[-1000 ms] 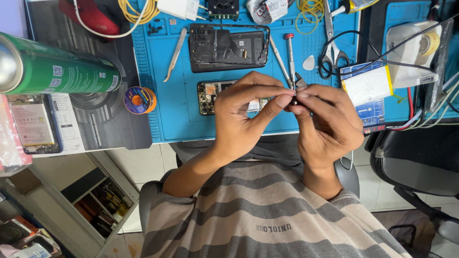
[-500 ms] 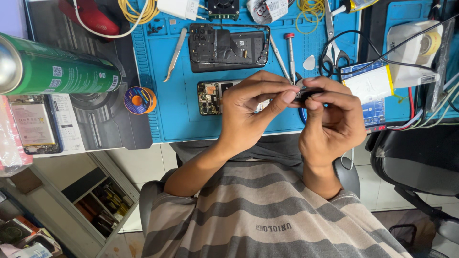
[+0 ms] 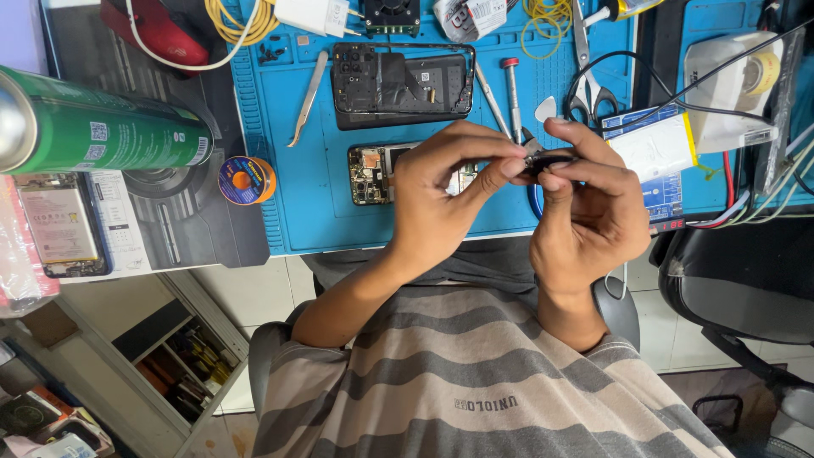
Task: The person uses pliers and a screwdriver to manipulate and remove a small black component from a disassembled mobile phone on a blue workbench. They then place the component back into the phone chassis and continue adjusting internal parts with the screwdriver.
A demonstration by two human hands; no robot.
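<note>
Both hands meet above the blue mat [image 3: 322, 212] on the table, pinching one small dark part [image 3: 549, 159] between them. The left hand [image 3: 441, 199] closes thumb and forefinger on its near end; the right hand [image 3: 589, 208] is curled round the far end, fingers folded over it, so most of the part is hidden and its kind cannot be told. It looks light and stiff, thin enough to bend or snap under a hard squeeze, and probably best held by its edges with the fingertips, as it is now. Just beneath the hands lies an opened phone [image 3: 377, 174] with its board showing; beyond it a black phone back [image 3: 398, 83] lies flat. Tweezers [image 3: 307, 100], a red-capped screwdriver [image 3: 512, 93], scissors [image 3: 583, 80] and a solder spool [image 3: 246, 180] sit about the mat — all apart from the hands. A green spray can [image 3: 102, 131] lies on its side at the left. At the right a clear bag [image 3: 738, 85] holds a roll of tape; the open shelf [image 3: 174, 360] below the table holds what seem to be small tools, too dim to name.
</note>
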